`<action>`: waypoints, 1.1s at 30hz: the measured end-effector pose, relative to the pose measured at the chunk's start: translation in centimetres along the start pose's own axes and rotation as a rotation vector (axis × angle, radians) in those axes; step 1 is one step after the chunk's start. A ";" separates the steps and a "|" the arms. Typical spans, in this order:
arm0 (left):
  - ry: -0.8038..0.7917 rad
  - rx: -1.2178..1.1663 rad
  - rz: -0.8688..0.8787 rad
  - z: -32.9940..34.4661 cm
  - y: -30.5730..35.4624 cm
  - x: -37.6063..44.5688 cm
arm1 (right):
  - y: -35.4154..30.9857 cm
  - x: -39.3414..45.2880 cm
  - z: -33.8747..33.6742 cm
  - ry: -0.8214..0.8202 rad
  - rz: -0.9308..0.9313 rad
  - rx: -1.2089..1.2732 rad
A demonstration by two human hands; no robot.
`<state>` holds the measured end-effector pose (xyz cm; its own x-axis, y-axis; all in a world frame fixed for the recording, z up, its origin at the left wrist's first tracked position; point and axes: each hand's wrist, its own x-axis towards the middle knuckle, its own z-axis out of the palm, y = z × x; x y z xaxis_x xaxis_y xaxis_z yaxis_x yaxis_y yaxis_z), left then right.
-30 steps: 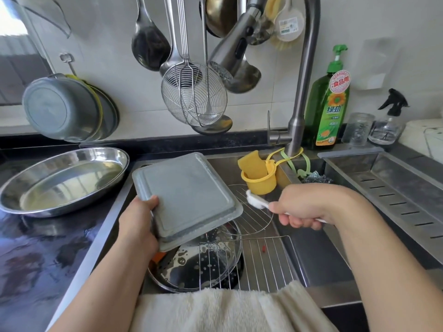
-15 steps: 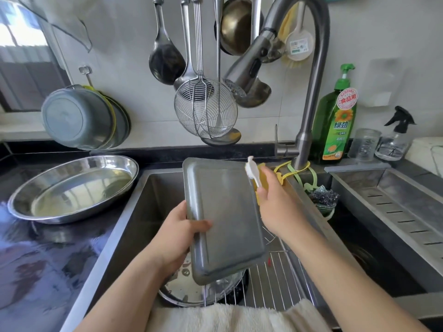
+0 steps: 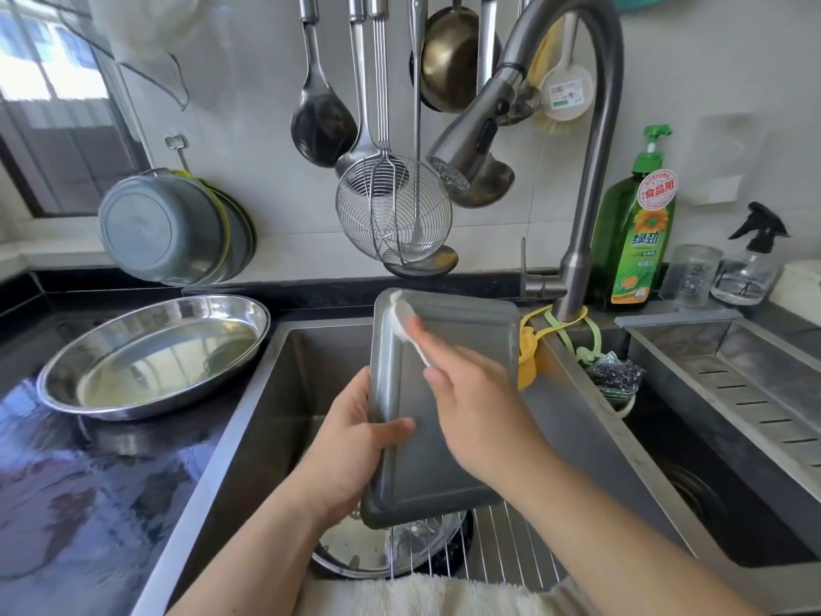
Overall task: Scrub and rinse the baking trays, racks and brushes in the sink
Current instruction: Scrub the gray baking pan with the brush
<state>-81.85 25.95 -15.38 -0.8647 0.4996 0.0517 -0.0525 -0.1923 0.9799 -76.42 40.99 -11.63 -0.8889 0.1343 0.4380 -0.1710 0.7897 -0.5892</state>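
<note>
Baking tray [image 3: 448,420] is mid-scrub, clamped upright over the sink [image 3: 284,393] by the left hand [image 3: 355,455]. Right hand [image 3: 480,411] pinches a white brush [image 3: 402,320] at its top corner; next, strokes probably work downward.

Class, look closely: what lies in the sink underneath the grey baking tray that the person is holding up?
Under the baking tray show a round metal pan and a wire rack; the tray covers their upper parts.

head view, looking down, near sink [image 3: 249,437]
</note>
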 end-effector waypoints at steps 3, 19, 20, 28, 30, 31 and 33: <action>0.026 -0.111 0.023 -0.3 0.1 0.2 | 1.7 0.7 -0.6 0.078 0.078 -0.151; -0.011 -0.215 0.024 -0.7 0.4 0.4 | 5.0 1.4 -3.0 0.145 0.303 -0.352; -0.015 -0.208 0.021 -0.7 0.4 0.4 | 5.2 1.3 -3.3 0.142 0.332 -0.350; -0.019 -0.160 0.004 -0.7 0.2 0.3 | 0.5 0.6 0.5 0.016 -0.068 -0.158; -0.024 -0.099 -0.002 -0.5 0.1 0.2 | 2.3 1.3 -0.6 0.072 -0.009 -0.219; -0.032 -0.061 -0.007 -0.3 0.1 0.2 | 3.2 1.4 -1.2 0.101 0.020 -0.227; -0.041 -0.015 -0.012 0.1 0.0 0.2 | 3.6 1.3 -1.4 0.067 -0.024 -0.193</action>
<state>-82.02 26.12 -15.34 -0.8429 0.5360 0.0482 -0.0702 -0.1983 0.9776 -77.54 44.83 -12.19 -0.8543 0.1487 0.4981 -0.1010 0.8925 -0.4397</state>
